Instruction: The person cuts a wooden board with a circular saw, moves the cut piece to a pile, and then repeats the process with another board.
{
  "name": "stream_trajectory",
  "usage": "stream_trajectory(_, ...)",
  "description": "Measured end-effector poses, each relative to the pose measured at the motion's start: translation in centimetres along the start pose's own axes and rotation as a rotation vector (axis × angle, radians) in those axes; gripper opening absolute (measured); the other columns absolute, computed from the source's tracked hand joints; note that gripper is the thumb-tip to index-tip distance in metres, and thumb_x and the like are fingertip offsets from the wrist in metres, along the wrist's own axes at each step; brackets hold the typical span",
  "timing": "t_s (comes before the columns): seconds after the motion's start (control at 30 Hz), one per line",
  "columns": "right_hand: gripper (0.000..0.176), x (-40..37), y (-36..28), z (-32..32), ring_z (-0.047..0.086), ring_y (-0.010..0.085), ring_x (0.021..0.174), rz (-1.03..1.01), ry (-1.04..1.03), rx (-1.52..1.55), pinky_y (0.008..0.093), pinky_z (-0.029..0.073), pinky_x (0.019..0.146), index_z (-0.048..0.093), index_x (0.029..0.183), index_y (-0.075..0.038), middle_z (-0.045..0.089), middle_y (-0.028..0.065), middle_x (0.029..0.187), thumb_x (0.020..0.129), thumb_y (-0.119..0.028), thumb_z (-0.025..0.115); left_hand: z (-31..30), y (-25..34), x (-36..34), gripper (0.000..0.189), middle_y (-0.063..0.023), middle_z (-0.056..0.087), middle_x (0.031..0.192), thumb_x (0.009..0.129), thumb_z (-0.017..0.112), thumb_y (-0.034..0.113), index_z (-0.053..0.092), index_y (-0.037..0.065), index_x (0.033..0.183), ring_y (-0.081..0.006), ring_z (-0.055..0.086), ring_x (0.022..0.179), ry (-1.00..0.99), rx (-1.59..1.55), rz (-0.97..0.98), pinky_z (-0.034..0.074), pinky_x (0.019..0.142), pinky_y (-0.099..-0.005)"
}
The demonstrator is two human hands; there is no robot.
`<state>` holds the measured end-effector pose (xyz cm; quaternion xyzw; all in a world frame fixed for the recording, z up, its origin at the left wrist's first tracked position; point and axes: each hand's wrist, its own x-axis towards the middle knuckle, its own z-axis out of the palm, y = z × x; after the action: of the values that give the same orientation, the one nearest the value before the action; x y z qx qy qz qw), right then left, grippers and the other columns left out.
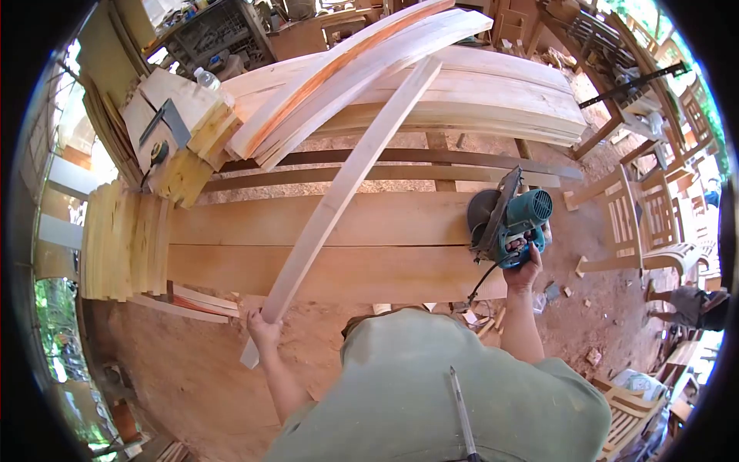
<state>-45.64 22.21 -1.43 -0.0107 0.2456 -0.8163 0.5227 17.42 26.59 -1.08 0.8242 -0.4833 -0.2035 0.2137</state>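
Observation:
My left hand (pixel 264 331) is wrapped round the near end of a long, narrow wooden board (pixel 339 196). The board slants away across the boards on the bench to a stack of planks at the back. In my right hand (pixel 525 271) is the handle of a teal circular saw (pixel 517 219). The saw is at the right end of two wide planks (pixel 369 269) lying side by side, its round dark blade guard to the left. A black cord hangs from the saw's rear. Whether the blade is turning cannot be told.
Thick planks (pixel 493 96) are stacked at the back, with curved boards (pixel 369 65) across them. Yellowish cut blocks (pixel 127 242) stand at left, near a bottle (pixel 205 78). Wooden chairs (pixel 627 219) stand at right, near a person's legs (pixel 666 306). Scraps litter the dirt floor (pixel 185 358).

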Motion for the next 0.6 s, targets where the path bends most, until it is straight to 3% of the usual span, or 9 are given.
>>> stream_trajectory(0.03, 0.039, 0.5, -0.1, 0.1, 0.062, 0.0224, 0.078, -0.004, -0.010, -0.010, 0.0395, 0.052, 0.075, 0.056, 0.123, -0.007, 0.063, 0.0046, 0.086, 0.087, -0.019, 0.062, -0.2, -0.3, -0.3, 0.051, -0.0151, 0.061, 0.110, 0.059, 0.082, 0.004, 0.065, -0.001, 0.106, -0.0362, 0.059, 0.104, 0.030, 0.274, 0.051, 0.048, 0.093, -0.0435)
stream_trajectory(0.13, 0.033, 0.5, -0.7, 0.6, 0.058, 0.0200, 0.071, -0.011, -0.035, -0.019, 0.0381, 0.049, 0.071, 0.056, 0.121, -0.007, 0.059, 0.0033, 0.080, 0.090, -0.018, 0.060, 0.5, 2.4, -0.6, 0.050, -0.0162, 0.061, 0.109, 0.060, 0.081, 0.005, 0.065, -0.002, 0.107, -0.0381, 0.057, 0.106, 0.072, 0.205, 0.165, 0.046, 0.095, -0.0445)
stream_trajectory(0.2, 0.027, 0.4, -1.0, 2.9, 0.056, 0.0177, 0.070, 0.054, -0.200, 0.068, 0.0369, 0.050, 0.070, 0.058, 0.118, -0.008, 0.058, 0.0027, 0.081, 0.093, -0.017, 0.057, 1.6, 5.8, 0.3, 0.050, -0.0165, 0.061, 0.109, 0.061, 0.081, 0.007, 0.065, -0.002, 0.107, -0.0383, 0.057, 0.106, 0.049, 0.103, 0.288, 0.047, 0.095, -0.0442)
stream_trajectory(0.27, 0.026, -1.6, -1.7, 6.8, 0.053, 0.0158, 0.069, -0.031, -0.073, -0.205, 0.0345, 0.047, 0.067, 0.057, 0.115, -0.006, 0.052, 0.0023, 0.075, 0.090, -0.013, 0.057, 3.2, 8.2, 2.1, 0.052, -0.0174, 0.061, 0.110, 0.063, 0.082, 0.012, 0.063, -0.003, 0.110, -0.0389, 0.057, 0.106, -0.023, 0.020, 0.438, 0.047, 0.095, -0.0439)
stream_trajectory(0.37, 0.031, -5.2, -4.4, 7.6, 0.053, 0.0157, 0.066, -0.079, -0.046, -0.325, 0.0332, 0.047, 0.067, 0.055, 0.118, -0.004, 0.052, 0.0024, 0.074, 0.088, -0.011, 0.059, 5.6, 11.9, 6.6, 0.057, -0.0200, 0.062, 0.111, 0.063, 0.083, 0.017, 0.061, -0.004, 0.112, -0.0391, 0.058, 0.106, -0.151, 0.018, 0.528, 0.048, 0.094, -0.0441)
stream_trajectory(0.43, 0.041, -9.9, -6.6, 9.8, 0.054, 0.0170, 0.060, -0.274, -0.075, -0.600, 0.0332, 0.048, 0.059, 0.054, 0.121, -0.002, 0.056, 0.0046, 0.073, 0.081, -0.005, 0.063, 6.2, 15.2, 8.2, 0.060, -0.0220, 0.062, 0.111, 0.063, 0.084, 0.020, 0.059, -0.004, 0.112, -0.0390, 0.059, 0.105, -0.254, 0.036, 0.584, 0.048, 0.094, -0.0443)
stream_trajectory(0.5, 0.040, -14.6, -8.7, 10.8, 0.055, 0.0165, 0.059, -0.377, 0.050, -0.714, 0.0314, 0.048, 0.058, 0.056, 0.118, -0.001, 0.057, 0.0050, 0.074, 0.079, -0.005, 0.065, 4.6, 19.5, 8.6, 0.063, -0.0265, 0.063, 0.110, 0.061, 0.084, 0.023, 0.056, -0.005, 0.110, -0.0393, 0.062, 0.105, -0.453, 0.107, 0.377, 0.050, 0.092, -0.0445)
stream_trajectory(0.6, 0.036, -21.6, -12.0, 12.6, 0.055, 0.0153, 0.056, -0.493, 0.263, -0.961, 0.0281, 0.047, 0.055, 0.059, 0.111, 0.001, 0.059, 0.0056, 0.075, 0.076, -0.003, 0.066, 7.1, 17.9, 11.8, 0.059, -0.0278, 0.064, 0.107, 0.059, 0.081, 0.023, 0.055, -0.005, 0.105, -0.0397, 0.062, 0.103, -0.517, 0.127, 0.477, 0.050, 0.091, -0.0443)
